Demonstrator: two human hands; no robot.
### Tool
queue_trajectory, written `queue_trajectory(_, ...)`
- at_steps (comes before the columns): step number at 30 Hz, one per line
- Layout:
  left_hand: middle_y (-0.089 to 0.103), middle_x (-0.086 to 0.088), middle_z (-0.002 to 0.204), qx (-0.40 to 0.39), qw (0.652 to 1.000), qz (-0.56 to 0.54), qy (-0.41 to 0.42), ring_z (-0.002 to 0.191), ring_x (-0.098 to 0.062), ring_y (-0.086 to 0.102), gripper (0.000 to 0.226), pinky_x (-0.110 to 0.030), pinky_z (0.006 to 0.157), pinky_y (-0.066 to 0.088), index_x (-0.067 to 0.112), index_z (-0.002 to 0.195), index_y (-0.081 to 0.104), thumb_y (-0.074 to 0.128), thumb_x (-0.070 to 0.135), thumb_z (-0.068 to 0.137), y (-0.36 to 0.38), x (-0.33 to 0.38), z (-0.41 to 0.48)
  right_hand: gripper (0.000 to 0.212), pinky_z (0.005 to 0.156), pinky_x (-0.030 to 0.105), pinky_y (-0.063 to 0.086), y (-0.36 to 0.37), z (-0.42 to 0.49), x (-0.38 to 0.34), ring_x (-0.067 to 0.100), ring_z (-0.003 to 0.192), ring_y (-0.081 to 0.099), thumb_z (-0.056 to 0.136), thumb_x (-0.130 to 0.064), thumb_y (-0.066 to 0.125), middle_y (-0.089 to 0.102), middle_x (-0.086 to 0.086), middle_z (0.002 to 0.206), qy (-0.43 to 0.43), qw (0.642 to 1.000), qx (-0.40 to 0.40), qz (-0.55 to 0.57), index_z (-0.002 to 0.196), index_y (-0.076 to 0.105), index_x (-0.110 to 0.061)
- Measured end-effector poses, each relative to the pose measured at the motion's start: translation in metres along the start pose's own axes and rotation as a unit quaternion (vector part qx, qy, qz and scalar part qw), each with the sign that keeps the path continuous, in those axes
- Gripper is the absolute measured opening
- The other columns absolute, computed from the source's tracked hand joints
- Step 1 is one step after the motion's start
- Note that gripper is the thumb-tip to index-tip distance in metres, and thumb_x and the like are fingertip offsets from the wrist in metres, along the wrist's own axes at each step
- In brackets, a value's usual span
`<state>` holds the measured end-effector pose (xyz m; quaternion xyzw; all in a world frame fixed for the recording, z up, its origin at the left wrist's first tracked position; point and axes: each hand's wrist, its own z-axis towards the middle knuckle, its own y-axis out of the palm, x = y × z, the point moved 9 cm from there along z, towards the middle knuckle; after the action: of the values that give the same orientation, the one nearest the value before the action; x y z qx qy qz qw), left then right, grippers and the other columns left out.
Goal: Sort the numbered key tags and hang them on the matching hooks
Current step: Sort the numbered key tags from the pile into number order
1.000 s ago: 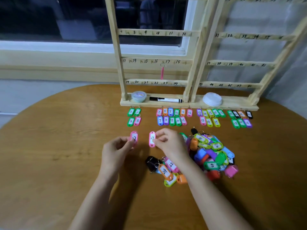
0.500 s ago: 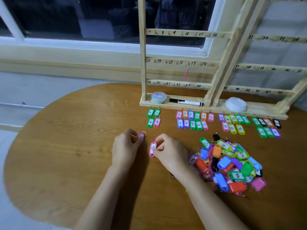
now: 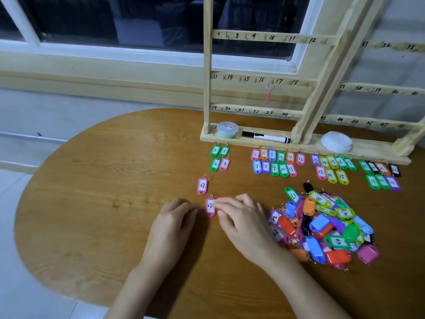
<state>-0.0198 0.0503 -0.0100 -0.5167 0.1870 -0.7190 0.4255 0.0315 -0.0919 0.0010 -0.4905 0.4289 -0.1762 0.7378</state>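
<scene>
The surface was brown wood-grain, smooth with a faint satin sheen. The rack was pale bare wood, matt and a little rough at the edges. The key tags in the pile were glossy coloured plastic with white paper inserts and thin shiny metal rings. The nearer pink tag and the farther pink tag looked the same. The marker was smooth black-and-white plastic, and the small tub was cloudy pale plastic. The window glass was dark and glossy.
</scene>
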Motion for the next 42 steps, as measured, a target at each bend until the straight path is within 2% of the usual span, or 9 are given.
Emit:
queue_trajectory(2,0.06,0.009,0.104,-0.018,0.999,0.01,0.031,0.094,-0.011,0.055,0.03,-0.027,0.08,0.046,0.017,0.108,0.069,0.047,0.032,0.096,0.003,0.011,-0.003,0.048,0.098,0.04,0.034,-0.005,0.015,0.006,0.009,0.118,0.039,0.095,-0.046,0.024,0.053,-0.024,0.132,-0.004,1.0,0.012,-0.01,0.125,0.059,-0.035)
queue_trajectory(7,0.057,0.014,0.121,-0.09,0.988,0.097,0.086,0.106,-0.011,0.049,0.038,-0.03,0.082,0.047,0.025,0.126,0.06,0.038,0.04,0.1,0.024,0.028,-0.007,0.045,0.101,0.039,0.027,0.012,0.048,0.005,0.012,0.129,0.03,0.101,-0.048,0.024,0.037,-0.024,0.147,-0.06,0.993,-0.073,-0.071,0.138,0.046,-0.036)
queue_trajectory(10,0.057,0.018,0.122,-0.095,0.986,0.116,0.078,0.107,-0.01,0.05,0.037,-0.025,0.081,0.042,0.029,0.125,0.06,0.038,0.042,0.099,0.021,0.019,-0.01,0.047,0.103,0.038,0.023,0.019,0.049,0.013,0.01,0.134,0.026,0.101,-0.05,0.022,0.036,-0.024,0.148,-0.066,0.988,-0.108,-0.09,0.142,0.042,-0.036)
queue_trajectory(17,0.056,0.02,0.125,-0.103,0.986,0.109,0.067,0.112,-0.007,0.047,0.039,-0.024,0.084,0.037,0.031,0.127,0.059,0.035,0.046,0.099,0.017,0.009,-0.009,0.059,0.105,0.04,0.024,0.007,0.043,0.033,0.009,0.134,0.024,0.095,-0.058,0.012,0.034,-0.022,0.148,-0.056,0.991,-0.076,-0.094,0.139,0.044,-0.035)
queue_trajectory(20,0.054,0.021,0.126,-0.108,0.986,0.108,0.067,0.114,-0.005,0.045,0.04,-0.024,0.086,0.037,0.032,0.128,0.058,0.035,0.047,0.099,0.02,0.009,-0.007,0.052,0.105,0.036,0.02,0.013,0.045,0.027,0.006,0.138,0.02,0.099,-0.053,0.017,0.03,-0.023,0.151,-0.076,0.99,-0.092,-0.079,0.141,0.042,-0.035)
queue_trajectory(28,0.051,0.024,0.127,-0.125,0.985,0.091,0.072,0.116,-0.005,0.044,0.041,-0.026,0.088,0.038,0.034,0.13,0.056,0.033,0.048,0.1,0.024,0.01,-0.008,0.065,0.098,0.038,0.025,0.019,0.043,0.021,0.01,0.129,0.028,0.092,-0.062,0.006,0.034,-0.022,0.147,-0.088,0.986,-0.097,-0.107,0.141,0.041,-0.039)
queue_trajectory(32,0.052,0.022,0.127,-0.117,0.987,0.071,0.082,0.116,-0.005,0.044,0.041,-0.028,0.089,0.042,0.031,0.129,0.058,0.035,0.048,0.099,0.021,0.014,-0.007,0.064,0.104,0.04,0.021,-0.005,0.037,0.028,0.007,0.132,0.024,0.09,-0.066,0.009,0.03,-0.026,0.148,-0.066,0.993,-0.077,-0.058,0.142,0.038,-0.041)
queue_trajectory(37,0.054,0.019,0.122,-0.103,0.989,-0.042,0.1,0.115,-0.006,0.046,0.037,-0.022,0.096,0.04,0.027,0.12,0.064,0.039,0.044,0.099,0.026,0.053,0.009,0.063,0.104,0.029,0.024,-0.089,0.0,0.103,-0.003,0.125,0.038,0.087,-0.077,0.011,0.048,-0.034,0.127,-0.001,0.994,0.057,0.093,0.121,0.055,-0.047)
queue_trajectory(42,0.056,0.01,0.123,-0.173,0.974,-0.104,0.105,0.114,-0.009,0.048,0.051,-0.026,0.1,0.037,0.022,0.122,0.063,0.032,0.054,0.096,0.086,0.105,0.045,0.074,0.099,0.009,0.024,-0.126,-0.039,0.198,-0.002,0.125,0.042,0.077,-0.087,0.015,0.056,-0.017,0.129,0.088,0.977,0.07,0.183,0.112,0.062,-0.042)
